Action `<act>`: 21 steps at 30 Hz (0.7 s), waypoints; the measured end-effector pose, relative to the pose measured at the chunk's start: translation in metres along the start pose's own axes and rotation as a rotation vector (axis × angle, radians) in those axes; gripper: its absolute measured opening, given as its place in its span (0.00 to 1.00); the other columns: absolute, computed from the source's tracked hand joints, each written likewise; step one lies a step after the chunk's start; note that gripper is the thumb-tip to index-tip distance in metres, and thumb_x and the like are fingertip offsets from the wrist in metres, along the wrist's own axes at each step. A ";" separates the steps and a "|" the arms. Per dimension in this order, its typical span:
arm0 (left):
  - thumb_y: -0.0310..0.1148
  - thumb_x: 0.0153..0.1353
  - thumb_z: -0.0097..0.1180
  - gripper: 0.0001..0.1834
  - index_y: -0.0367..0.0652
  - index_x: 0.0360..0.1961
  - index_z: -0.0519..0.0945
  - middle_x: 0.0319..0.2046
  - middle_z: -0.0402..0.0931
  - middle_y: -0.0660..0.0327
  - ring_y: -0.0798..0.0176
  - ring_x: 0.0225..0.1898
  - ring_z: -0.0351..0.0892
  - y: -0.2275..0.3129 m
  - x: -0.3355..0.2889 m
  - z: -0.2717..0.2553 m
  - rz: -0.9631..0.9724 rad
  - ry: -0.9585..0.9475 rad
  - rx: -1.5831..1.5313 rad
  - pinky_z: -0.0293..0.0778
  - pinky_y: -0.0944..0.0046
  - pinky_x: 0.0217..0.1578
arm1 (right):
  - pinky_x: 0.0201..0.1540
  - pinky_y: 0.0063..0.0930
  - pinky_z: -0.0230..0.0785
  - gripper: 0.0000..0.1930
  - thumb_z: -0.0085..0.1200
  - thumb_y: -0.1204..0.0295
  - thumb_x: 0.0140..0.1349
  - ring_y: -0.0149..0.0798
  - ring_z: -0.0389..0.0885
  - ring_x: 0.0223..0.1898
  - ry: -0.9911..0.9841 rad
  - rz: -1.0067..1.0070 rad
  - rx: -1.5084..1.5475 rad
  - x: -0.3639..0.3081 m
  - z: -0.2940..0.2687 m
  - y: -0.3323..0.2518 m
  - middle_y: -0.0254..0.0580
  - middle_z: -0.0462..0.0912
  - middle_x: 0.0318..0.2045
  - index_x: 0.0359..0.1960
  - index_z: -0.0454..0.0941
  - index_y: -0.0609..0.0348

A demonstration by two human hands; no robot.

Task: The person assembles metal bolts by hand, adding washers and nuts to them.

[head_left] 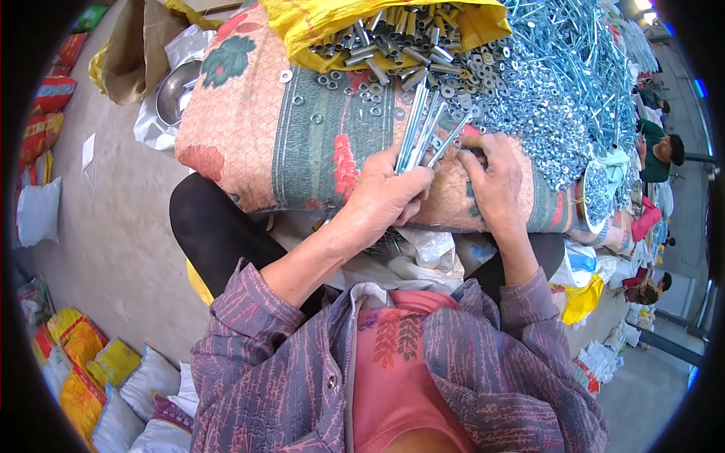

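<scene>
My left hand [389,189] is closed around a bundle of long, thin silver bolts [418,128], which fan upward from the fist. One of them leans away to the right, toward my other hand. My right hand [495,177] has its fingers curled and thumb bent in by that bolt's upper end; whatever small part it may pinch is hidden. Both hands are over the near edge of a padded, floral-patterned work surface [249,128]. Just beyond them lie flat washers [487,75] and a broad pile of small nuts [529,113].
A yellow sack [302,30] spills short metal sleeves [423,57] at the back. Long bolts [581,45] are heaped far right, near a white bowl of small parts [596,196]. A metal bowl [177,92] sits left. Filled sacks [143,385] line the floor; other people [657,147] sit right.
</scene>
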State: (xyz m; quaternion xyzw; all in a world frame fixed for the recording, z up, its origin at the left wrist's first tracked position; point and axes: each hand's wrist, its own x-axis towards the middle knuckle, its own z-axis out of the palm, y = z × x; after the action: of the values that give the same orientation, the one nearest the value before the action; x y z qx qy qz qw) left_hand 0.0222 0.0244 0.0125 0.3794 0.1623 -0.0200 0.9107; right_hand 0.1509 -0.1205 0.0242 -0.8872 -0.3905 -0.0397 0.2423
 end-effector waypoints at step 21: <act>0.28 0.51 0.54 0.06 0.39 0.30 0.73 0.16 0.68 0.66 0.78 0.12 0.62 -0.009 -0.006 0.006 -0.003 0.018 0.157 0.54 0.76 0.11 | 0.28 0.18 0.69 0.07 0.50 0.79 0.59 0.26 0.76 0.26 -0.079 0.280 0.681 -0.004 -0.029 0.017 0.38 0.79 0.26 0.37 0.78 0.64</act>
State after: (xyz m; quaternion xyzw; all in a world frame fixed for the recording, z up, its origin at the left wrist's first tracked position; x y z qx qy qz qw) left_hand 0.0171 0.0135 0.0120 0.4497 0.1689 -0.0308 0.8765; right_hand 0.1636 -0.1462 0.0416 -0.8014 -0.2649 0.1603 0.5117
